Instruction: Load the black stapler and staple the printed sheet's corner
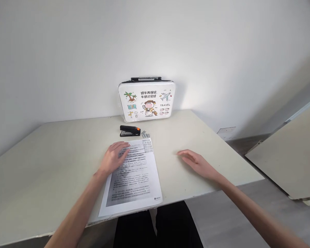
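Note:
Printed sheets of paper (134, 179) lie near the front edge of the table, covered in dark text. My left hand (116, 156) rests on their upper left part with its fingers stretched out. Just beyond the paper is a black stapler (130, 131) with an orange patch at its right end. Several grey staple strips (145, 134) lie beside it. To the right of the paper, apart from it, my right hand (196, 163) is at the tabletop, fingers loosely extended and holding nothing.
A white travel case (147, 101) with cartoon prints and a black handle stands against the wall (93, 51) at the back of the pale table (54, 165). Another pale panel or tabletop (286, 155) is at the right, beyond a strip of grey floor.

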`<state>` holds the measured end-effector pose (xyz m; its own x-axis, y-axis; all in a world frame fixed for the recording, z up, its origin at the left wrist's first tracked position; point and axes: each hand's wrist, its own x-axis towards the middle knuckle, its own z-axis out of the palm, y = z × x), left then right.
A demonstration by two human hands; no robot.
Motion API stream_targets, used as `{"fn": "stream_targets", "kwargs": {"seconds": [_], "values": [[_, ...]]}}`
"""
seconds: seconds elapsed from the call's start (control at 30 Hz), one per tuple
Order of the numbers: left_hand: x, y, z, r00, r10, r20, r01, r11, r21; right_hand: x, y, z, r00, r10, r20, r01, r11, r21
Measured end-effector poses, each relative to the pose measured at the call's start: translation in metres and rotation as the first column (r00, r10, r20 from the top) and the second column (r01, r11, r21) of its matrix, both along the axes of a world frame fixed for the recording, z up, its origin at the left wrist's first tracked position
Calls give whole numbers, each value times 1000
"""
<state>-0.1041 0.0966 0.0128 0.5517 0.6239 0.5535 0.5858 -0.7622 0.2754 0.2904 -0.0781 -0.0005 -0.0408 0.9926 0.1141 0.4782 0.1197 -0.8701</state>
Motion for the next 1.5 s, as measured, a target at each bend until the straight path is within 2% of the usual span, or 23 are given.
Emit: {"fn": "stream_targets", "kwargs": {"seconds": [0.1, 0.23, 0.33, 0.43, 0.53, 0.63, 0.8, 0.9, 1.0, 1.13, 1.23, 1.37, 1.5], "values": [[6, 10, 10, 997, 76, 1, -76, 994, 79, 3, -17, -2, 998, -30, 53, 29, 999, 23], [13, 44, 28, 978, 198, -69, -184, 967, 175, -3, -19, -2, 990, -74, 120, 68, 996, 55], [18, 76, 43, 945, 241, -219, -224, 969, 101, -7, -18, -1, 986, -86, 142, 77, 995, 64], [23, 101, 57, 912, 213, -351, -234, 972, -17, -8, -18, 0, 989, -89, 121, 80, 994, 76], [27, 112, 67, 897, 194, -398, -241, 968, -71, -8, -19, 0, 991, -86, 104, 78, 993, 84], [27, 111, 71, 885, 207, -417, -275, 955, -110, -7, -18, 0, 991, -82, 103, 73, 994, 86], [23, 92, 77, 872, 293, -391, -363, 925, -115, -5, -18, 0, 994, -74, 83, 67, 994, 88], [23, 73, 87, 880, 313, -359, -366, 926, -91, -5, -19, 0, 994, -79, 75, 72, 993, 92], [31, 47, 101, 916, 250, -314, -292, 952, -92, -5, -19, 0, 994, -77, 77, 70, 993, 93], [65, 1, 109, 979, 51, -197, -79, 987, -137, -4, -20, 1, 991, -127, 27, 125, 989, 78], [102, -35, 99, 985, -103, -140, 78, 982, -173, -2, -20, 2, 962, -254, -99, 262, 962, 75], [150, -73, 72, 957, -240, -165, 202, 954, -220, 0, -21, 3, 876, -396, -275, 430, 900, 76], [183, -94, 46, 936, -319, -150, 279, 930, -239, 1, -21, 3, 862, -405, -306, 439, 897, 48]]}}
